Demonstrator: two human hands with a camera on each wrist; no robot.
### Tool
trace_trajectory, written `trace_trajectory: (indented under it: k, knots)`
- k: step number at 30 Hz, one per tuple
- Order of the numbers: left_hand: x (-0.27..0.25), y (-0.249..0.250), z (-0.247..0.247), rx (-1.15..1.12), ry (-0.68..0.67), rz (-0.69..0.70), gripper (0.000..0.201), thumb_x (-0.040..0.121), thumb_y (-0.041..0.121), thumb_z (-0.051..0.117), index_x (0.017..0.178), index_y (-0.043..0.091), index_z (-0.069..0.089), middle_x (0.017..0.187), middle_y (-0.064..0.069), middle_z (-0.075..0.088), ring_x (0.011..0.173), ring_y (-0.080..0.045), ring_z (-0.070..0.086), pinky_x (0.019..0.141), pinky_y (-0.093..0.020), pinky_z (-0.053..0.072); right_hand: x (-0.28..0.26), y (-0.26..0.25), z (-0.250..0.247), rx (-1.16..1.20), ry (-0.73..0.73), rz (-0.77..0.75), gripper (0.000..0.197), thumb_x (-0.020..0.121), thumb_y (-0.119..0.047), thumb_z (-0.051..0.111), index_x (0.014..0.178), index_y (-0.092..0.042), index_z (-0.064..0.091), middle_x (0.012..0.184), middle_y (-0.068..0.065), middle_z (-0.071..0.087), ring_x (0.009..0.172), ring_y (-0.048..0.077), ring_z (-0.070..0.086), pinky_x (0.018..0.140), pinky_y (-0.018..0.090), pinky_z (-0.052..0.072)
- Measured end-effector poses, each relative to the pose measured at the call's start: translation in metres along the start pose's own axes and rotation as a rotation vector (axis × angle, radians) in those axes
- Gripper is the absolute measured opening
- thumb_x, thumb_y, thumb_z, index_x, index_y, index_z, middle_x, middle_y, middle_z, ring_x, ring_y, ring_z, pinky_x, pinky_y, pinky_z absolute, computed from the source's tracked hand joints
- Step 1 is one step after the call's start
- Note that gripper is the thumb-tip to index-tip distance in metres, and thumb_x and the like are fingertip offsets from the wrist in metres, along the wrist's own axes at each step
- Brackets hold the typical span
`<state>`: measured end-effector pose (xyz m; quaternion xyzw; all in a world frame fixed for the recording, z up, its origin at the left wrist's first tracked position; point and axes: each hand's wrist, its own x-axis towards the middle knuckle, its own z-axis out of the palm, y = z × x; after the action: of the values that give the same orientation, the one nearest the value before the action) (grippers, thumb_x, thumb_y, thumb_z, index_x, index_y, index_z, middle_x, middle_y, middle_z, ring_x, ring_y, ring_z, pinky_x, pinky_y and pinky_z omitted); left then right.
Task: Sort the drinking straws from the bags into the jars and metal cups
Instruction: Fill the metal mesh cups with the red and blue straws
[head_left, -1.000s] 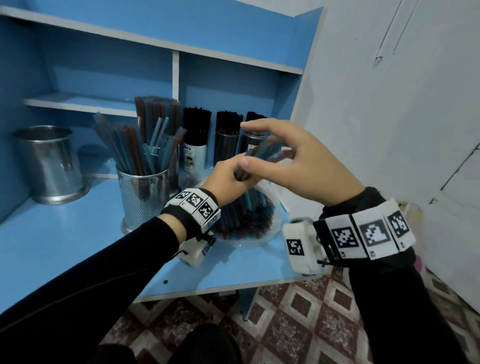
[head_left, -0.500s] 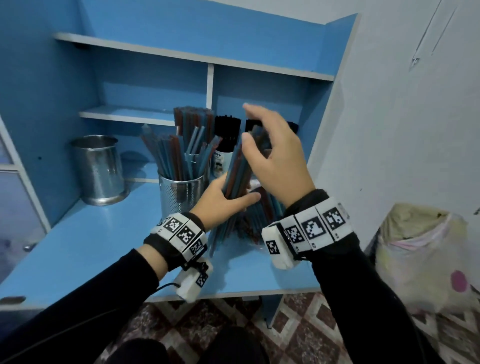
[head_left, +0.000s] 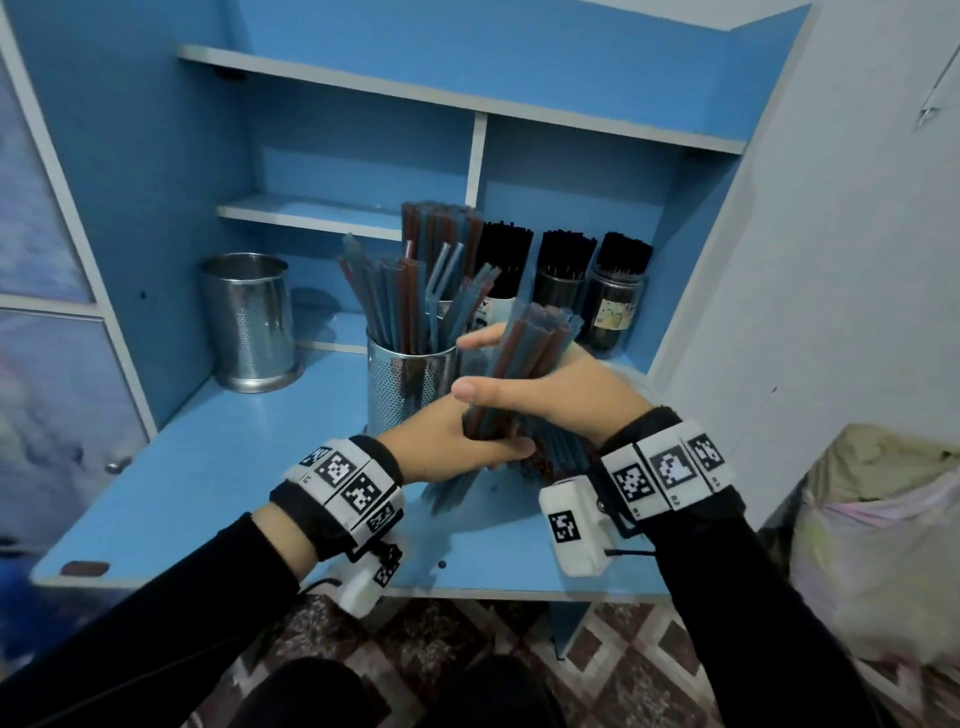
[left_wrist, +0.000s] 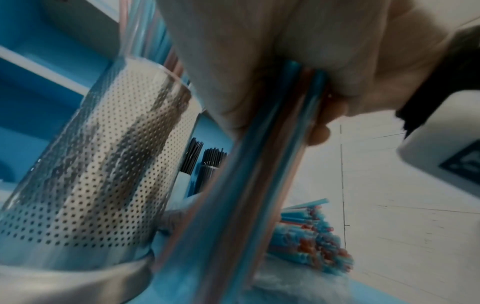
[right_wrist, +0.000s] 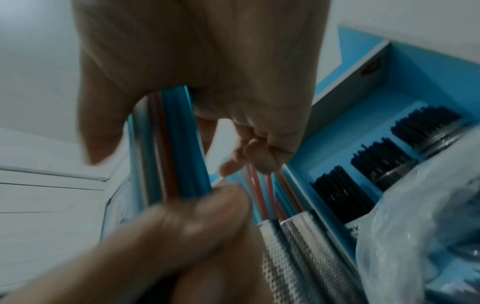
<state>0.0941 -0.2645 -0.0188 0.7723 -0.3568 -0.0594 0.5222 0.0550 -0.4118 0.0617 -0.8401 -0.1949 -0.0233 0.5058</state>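
1. Blue and red-brown plastic, thin and tubular: that is what my fingers are clamped on. My left hand is curled round the lower part of a bundle of blue and red drinking straws, and my right hand wraps its middle from the 3 o'clock side, thumb across the front, fingers behind.
2. What has changed: a second ago the straws lay low and were only pinched over the clear plastic bag. Now the bundle stands nearly upright, tips fanned toward 12 o'clock, gathered in both hands. I judge the pick is done and the drop into a cup comes next.
3. Straws look smooth, light and slippery; loose ones could slide out of the grip.
4. Just at 11 o'clock of my hands stands the perforated metal cup of blue and red straws, shiny, part full, its straws leaning apart.
5. Further out at 10 o'clock is a second perforated metal cup, empty as far as I can see.
6. Toward 1 o'clock, jars of black straws stand in a row at the back of the blue laminate desk.
7. More straw ends lie heaped in the bag below, seen from the left wrist.
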Motion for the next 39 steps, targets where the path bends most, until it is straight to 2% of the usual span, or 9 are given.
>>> trace_trajectory:
  k: [4, 9, 12, 17, 22, 25, 28, 33, 39]
  knots:
    - [-0.01, 0.013, -0.007, -0.009, 0.298, 0.251, 0.06, 0.077, 0.027, 0.081, 0.122, 0.048, 0.049, 0.116, 0.025, 0.063, 0.11, 0.001, 0.062, 0.091, -0.022, 0.052, 0.003, -0.001, 0.009, 0.12, 0.137, -0.09, 0.01, 0.082, -0.013, 0.076, 0.082, -0.023, 0.074, 0.084, -0.005, 0.075, 0.085, 0.01, 0.072, 0.081, 0.03, 0.057]
    - [-0.013, 0.007, -0.031, 0.279, 0.846, 0.437, 0.069, 0.064, 0.053, 0.083, 0.109, 0.029, 0.036, 0.103, 0.003, 0.042, 0.09, -0.012, 0.046, 0.08, -0.021, 0.041, 0.008, -0.03, -0.003, 0.274, 0.346, -0.317, 0.006, 0.085, -0.011, 0.072, 0.087, -0.007, 0.068, 0.086, 0.0, 0.072, 0.088, 0.016, 0.07, 0.08, 0.029, 0.056]
    - [-0.009, -0.007, -0.042, 0.199, 1.028, 0.3, 0.092, 0.056, 0.06, 0.081, 0.12, 0.023, 0.025, 0.112, -0.004, 0.031, 0.102, -0.018, 0.038, 0.092, -0.035, 0.041, 0.013, -0.043, -0.01, 0.296, 0.436, -0.34, 0.004, 0.085, -0.019, 0.073, 0.084, -0.018, 0.069, 0.085, -0.004, 0.072, 0.087, 0.014, 0.07, 0.075, 0.029, 0.055]
    - [0.004, -0.036, -0.064, -0.032, 0.717, -0.141, 0.141, 0.048, 0.055, 0.089, 0.152, 0.028, -0.001, 0.149, -0.002, 0.028, 0.138, -0.013, 0.031, 0.118, -0.034, 0.025, 0.03, -0.051, -0.003, 0.24, 0.512, -0.356, 0.006, 0.086, -0.021, 0.073, 0.082, -0.02, 0.069, 0.077, -0.017, 0.071, 0.078, -0.002, 0.067, 0.066, 0.012, 0.049]
    - [0.011, -0.05, -0.081, 0.022, 0.544, -0.187, 0.098, 0.054, 0.033, 0.096, 0.133, 0.02, 0.041, 0.134, -0.006, 0.051, 0.122, -0.022, 0.055, 0.108, -0.044, 0.043, 0.06, -0.042, 0.008, 0.099, 0.531, -0.272, 0.015, 0.081, -0.025, 0.073, 0.07, -0.016, 0.068, 0.07, -0.012, 0.071, 0.07, -0.004, 0.067, 0.062, 0.005, 0.048]
    - [0.011, -0.052, -0.083, 0.08, 0.535, -0.189, 0.101, 0.051, 0.043, 0.094, 0.134, 0.023, 0.041, 0.133, -0.004, 0.047, 0.127, -0.018, 0.048, 0.11, -0.043, 0.04, 0.082, -0.032, 0.013, -0.017, 0.52, -0.171, 0.023, 0.08, -0.03, 0.07, 0.076, -0.008, 0.065, 0.072, -0.006, 0.071, 0.075, 0.004, 0.067, 0.071, 0.019, 0.056]
    - [0.01, -0.055, -0.082, 0.148, 0.546, -0.178, 0.102, 0.055, 0.046, 0.093, 0.137, 0.026, 0.036, 0.133, 0.0, 0.04, 0.129, -0.012, 0.037, 0.112, -0.037, 0.034, 0.101, -0.023, 0.015, -0.128, 0.494, -0.091, 0.029, 0.077, -0.039, 0.069, 0.085, -0.011, 0.065, 0.084, -0.003, 0.06, 0.104, 0.022, 0.056, 0.094, 0.042, 0.05]
    - [0.011, -0.06, -0.083, 0.17, 0.547, -0.166, 0.105, 0.057, 0.046, 0.092, 0.141, 0.028, 0.032, 0.133, 0.002, 0.035, 0.124, -0.006, 0.033, 0.107, -0.028, 0.029, 0.109, -0.016, 0.023, -0.353, 0.389, 0.073, 0.064, 0.073, -0.063, 0.069, 0.115, -0.023, 0.042, 0.095, -0.008, 0.021, 0.099, 0.012, 0.018, 0.094, 0.027, 0.02]
    - [0.012, -0.062, -0.083, 0.18, 0.55, -0.171, 0.104, 0.057, 0.048, 0.091, 0.141, 0.029, 0.031, 0.131, 0.004, 0.036, 0.121, -0.004, 0.033, 0.103, -0.025, 0.028, 0.099, -0.013, 0.028, -0.312, 0.388, -0.181, 0.054, 0.081, -0.061, 0.063, 0.125, -0.032, 0.049, 0.124, -0.009, 0.043, 0.121, 0.009, 0.032, 0.112, 0.042, 0.027]
